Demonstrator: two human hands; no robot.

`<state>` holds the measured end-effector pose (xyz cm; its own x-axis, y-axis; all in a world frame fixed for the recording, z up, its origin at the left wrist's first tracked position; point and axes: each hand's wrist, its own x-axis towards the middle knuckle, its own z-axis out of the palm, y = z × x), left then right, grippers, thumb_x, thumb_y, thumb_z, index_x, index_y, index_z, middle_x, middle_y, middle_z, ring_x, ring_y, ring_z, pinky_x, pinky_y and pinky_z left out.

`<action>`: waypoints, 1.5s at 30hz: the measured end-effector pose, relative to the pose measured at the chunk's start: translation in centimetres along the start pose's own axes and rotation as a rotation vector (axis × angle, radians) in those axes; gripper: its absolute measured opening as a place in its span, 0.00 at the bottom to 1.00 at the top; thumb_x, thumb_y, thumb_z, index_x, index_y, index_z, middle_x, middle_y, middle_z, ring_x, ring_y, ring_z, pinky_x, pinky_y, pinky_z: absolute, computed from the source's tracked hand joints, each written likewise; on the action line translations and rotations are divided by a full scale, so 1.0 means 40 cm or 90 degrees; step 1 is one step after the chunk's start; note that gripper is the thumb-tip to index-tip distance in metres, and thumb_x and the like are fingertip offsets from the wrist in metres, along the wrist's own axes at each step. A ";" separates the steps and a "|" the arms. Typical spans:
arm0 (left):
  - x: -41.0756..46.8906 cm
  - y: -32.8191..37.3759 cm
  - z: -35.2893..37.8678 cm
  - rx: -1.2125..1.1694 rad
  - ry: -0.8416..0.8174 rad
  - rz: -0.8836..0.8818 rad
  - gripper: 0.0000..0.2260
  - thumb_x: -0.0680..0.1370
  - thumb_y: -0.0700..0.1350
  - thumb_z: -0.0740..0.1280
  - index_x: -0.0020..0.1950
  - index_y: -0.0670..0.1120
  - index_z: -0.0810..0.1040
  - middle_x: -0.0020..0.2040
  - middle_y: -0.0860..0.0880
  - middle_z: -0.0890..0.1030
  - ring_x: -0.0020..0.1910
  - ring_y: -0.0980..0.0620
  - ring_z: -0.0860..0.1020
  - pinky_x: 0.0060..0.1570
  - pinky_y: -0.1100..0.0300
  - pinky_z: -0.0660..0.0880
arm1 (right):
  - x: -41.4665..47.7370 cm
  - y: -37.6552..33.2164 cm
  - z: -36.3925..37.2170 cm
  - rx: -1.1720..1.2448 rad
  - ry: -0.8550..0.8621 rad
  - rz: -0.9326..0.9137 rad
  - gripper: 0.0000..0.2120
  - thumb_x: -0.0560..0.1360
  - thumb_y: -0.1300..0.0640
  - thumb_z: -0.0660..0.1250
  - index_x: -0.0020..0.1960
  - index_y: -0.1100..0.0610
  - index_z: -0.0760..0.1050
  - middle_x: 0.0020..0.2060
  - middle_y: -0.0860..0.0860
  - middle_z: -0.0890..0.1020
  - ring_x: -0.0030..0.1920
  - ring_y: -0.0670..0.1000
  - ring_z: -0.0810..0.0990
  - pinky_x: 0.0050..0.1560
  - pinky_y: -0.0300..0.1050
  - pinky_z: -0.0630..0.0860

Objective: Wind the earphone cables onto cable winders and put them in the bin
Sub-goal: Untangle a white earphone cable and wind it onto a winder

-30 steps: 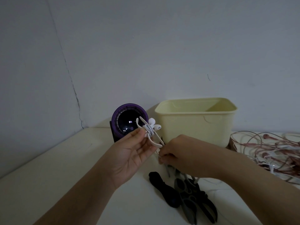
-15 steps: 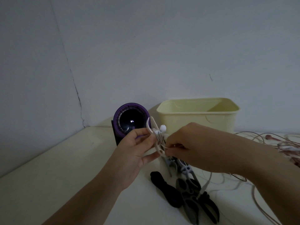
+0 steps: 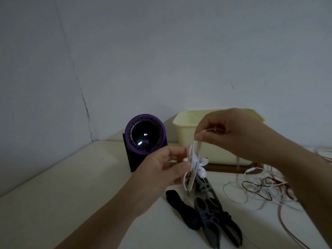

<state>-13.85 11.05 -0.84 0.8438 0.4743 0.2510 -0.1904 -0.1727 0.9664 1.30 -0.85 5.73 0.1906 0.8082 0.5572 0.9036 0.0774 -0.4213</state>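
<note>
My left hand point(image 3: 161, 168) pinches a white cable winder point(image 3: 190, 178) that stands upright, with white earphone cable wound round its middle and two white earbuds point(image 3: 203, 168) hanging at its right side. My right hand point(image 3: 231, 133) is raised above the winder and pinches the white earphone cable point(image 3: 195, 141) between thumb and fingers, in front of the cream bin point(image 3: 185, 126). The bin's inside is mostly hidden by my right hand.
A purple-ringed round device on a black stand point(image 3: 145, 135) sits left of the bin. Several dark cable winders point(image 3: 210, 214) lie on the table below my hands. Tangled white, red and black earphone cables point(image 3: 260, 189) spread at the right.
My right hand has risen from beside the winder to above it, pulling the cable up. The winder has turned upright in my left hand.
</note>
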 end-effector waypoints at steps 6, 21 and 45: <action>-0.001 0.012 0.006 -0.062 0.002 0.032 0.10 0.72 0.41 0.71 0.53 0.45 0.80 0.50 0.46 0.85 0.45 0.53 0.83 0.41 0.63 0.78 | 0.004 0.031 0.009 0.263 -0.004 0.062 0.09 0.69 0.45 0.69 0.39 0.50 0.81 0.26 0.44 0.76 0.27 0.44 0.68 0.30 0.32 0.65; -0.009 0.014 0.018 -0.071 -0.040 0.016 0.12 0.72 0.40 0.67 0.54 0.48 0.82 0.53 0.45 0.84 0.50 0.49 0.83 0.49 0.57 0.80 | 0.007 0.070 0.043 0.730 -0.143 0.114 0.06 0.66 0.55 0.68 0.36 0.56 0.82 0.33 0.51 0.82 0.27 0.46 0.66 0.30 0.34 0.71; -0.007 0.020 0.029 -0.104 0.061 0.085 0.13 0.74 0.42 0.70 0.58 0.44 0.79 0.53 0.45 0.84 0.52 0.45 0.82 0.52 0.51 0.80 | -0.002 0.088 0.135 0.633 -0.195 0.140 0.08 0.72 0.57 0.66 0.38 0.53 0.83 0.36 0.54 0.81 0.37 0.51 0.78 0.43 0.45 0.78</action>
<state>-13.65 9.80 -0.20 0.7561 0.5376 0.3732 -0.3822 -0.1002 0.9186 2.41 2.50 0.34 0.0815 0.9641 0.2526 0.1153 0.2427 -0.9632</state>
